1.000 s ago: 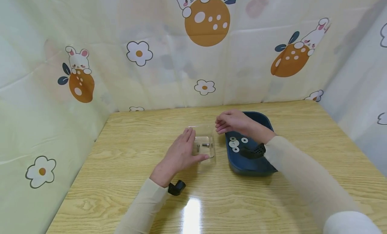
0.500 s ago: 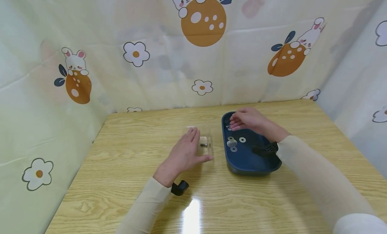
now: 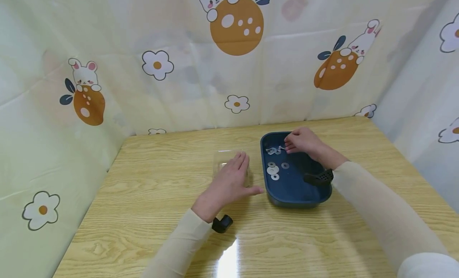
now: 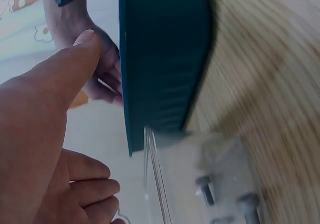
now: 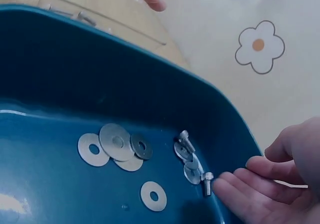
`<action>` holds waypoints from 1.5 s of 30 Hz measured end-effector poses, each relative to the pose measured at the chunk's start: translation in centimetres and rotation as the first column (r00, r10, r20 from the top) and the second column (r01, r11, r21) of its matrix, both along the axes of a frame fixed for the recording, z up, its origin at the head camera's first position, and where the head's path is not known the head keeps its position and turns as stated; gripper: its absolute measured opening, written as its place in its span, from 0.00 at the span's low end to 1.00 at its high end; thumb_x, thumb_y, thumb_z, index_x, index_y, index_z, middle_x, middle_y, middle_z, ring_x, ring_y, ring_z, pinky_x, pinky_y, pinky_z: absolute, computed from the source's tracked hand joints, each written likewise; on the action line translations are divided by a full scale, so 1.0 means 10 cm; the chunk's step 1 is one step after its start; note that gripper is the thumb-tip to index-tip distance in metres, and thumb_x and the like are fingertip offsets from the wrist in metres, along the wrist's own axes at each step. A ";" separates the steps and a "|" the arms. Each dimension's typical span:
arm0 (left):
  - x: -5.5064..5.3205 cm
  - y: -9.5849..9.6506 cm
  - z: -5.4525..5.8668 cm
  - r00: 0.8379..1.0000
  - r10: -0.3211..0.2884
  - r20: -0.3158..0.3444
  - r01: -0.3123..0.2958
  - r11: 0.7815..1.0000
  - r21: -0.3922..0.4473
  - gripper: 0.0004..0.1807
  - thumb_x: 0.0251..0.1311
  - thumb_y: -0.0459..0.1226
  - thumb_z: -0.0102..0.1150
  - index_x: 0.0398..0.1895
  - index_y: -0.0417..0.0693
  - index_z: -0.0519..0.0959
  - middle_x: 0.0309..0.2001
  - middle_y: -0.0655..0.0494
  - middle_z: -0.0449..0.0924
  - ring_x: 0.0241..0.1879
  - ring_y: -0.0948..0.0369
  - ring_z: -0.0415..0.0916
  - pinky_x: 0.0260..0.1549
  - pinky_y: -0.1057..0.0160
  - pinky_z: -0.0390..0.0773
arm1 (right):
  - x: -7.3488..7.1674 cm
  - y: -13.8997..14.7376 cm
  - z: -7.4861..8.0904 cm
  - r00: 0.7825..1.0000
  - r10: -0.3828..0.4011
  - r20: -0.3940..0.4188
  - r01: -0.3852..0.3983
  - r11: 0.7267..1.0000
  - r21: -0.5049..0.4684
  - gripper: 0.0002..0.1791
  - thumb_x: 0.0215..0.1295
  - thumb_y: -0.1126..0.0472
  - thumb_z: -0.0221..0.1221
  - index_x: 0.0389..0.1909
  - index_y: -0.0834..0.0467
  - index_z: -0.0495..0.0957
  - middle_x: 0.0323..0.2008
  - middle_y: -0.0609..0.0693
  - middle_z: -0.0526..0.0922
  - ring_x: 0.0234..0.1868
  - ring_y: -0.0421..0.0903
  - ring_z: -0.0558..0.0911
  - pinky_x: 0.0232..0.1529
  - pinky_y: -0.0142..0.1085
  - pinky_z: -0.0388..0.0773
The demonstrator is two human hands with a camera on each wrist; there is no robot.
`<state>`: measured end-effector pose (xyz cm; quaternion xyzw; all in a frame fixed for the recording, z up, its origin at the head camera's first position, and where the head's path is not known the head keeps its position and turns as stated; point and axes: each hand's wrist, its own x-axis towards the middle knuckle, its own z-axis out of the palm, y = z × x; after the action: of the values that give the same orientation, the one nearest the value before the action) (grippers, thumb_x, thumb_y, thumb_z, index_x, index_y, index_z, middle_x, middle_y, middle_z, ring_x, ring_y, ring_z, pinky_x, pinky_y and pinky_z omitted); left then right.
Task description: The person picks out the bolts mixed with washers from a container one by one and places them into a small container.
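Note:
My right hand (image 3: 305, 143) is inside the far end of a dark blue tub (image 3: 297, 199), palm up in the right wrist view with fingers loosely bent. Its fingertips come right beside a small silver screw (image 5: 208, 183). Another screw (image 5: 186, 141) lies nearby against washers at the tub wall. My left hand (image 3: 229, 185) hovers over a clear plastic box (image 3: 219, 158), fingers straight and thumb spread out toward the tub. In the left wrist view several bolts (image 4: 205, 190) lie in this box; from the head, the hand hides most of it.
Several flat washers (image 5: 153, 196) lie on the tub floor, some overlapping. The tub stands on a wood-grain table (image 3: 150, 198), right of the clear box. A patterned curtain (image 3: 193, 90) hangs behind the table. A black wrist camera (image 3: 222, 223) sits below my left wrist.
My right hand has moved from the tub's left edge rightward into its far end. My left hand has shifted right, over the clear box, covering the bolts. The view has turned slightly.

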<state>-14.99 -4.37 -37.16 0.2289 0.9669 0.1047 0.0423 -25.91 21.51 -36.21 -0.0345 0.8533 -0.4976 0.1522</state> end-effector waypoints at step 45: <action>0.09 0.30 -0.12 0.997 -0.074 -0.025 0.071 0.994 -0.085 0.60 0.54 0.75 0.48 0.79 0.44 0.51 0.80 0.49 0.48 0.79 0.54 0.45 0.75 0.55 0.57 | -0.06 -0.17 -0.29 0.988 0.057 -0.143 -0.005 0.941 0.339 0.21 0.75 0.63 0.45 0.60 0.70 0.75 0.59 0.69 0.75 0.52 0.59 0.76 0.55 0.52 0.76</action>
<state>-14.10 -1.38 -38.37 0.2634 0.9619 0.0593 0.0420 -26.49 19.80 -39.12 -0.0588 0.9342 -0.3376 0.0989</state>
